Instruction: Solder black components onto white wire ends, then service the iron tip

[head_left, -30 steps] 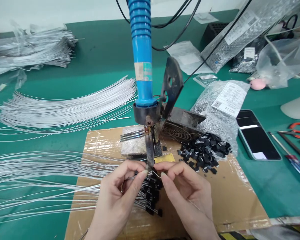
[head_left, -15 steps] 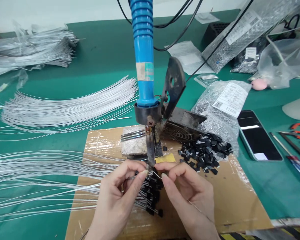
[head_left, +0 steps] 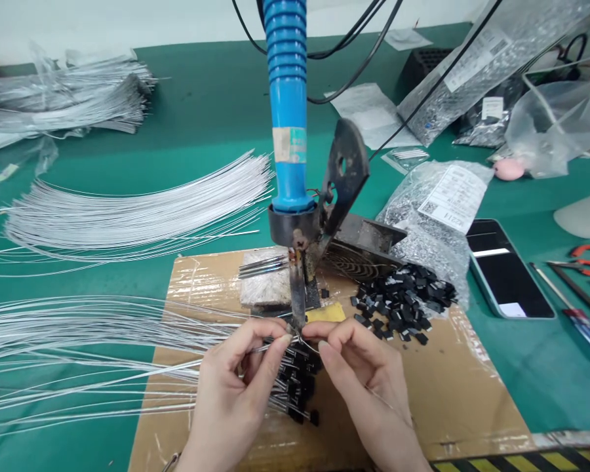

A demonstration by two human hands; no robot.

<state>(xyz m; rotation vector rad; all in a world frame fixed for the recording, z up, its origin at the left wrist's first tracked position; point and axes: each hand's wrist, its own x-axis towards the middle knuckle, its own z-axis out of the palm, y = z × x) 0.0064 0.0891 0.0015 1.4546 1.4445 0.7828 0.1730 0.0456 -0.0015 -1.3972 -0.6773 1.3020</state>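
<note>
My left hand pinches a thin silver wire and brings its end to the tip of a blue-handled soldering iron that stands upright in a dark metal stand. My right hand is pinched too, holding a fine curved strand, likely solder wire, against the same tip. Below my fingers lies a bunch of wires ending in small black parts. Everything rests on a taped cardboard sheet.
Fans of silver wires cover the green table on the left. A heap of small black components and a bag with a label sit to the right, then a phone and red-handled pliers.
Both hands stay at the iron's tip; the view has shifted slightly, nothing else moved.
</note>
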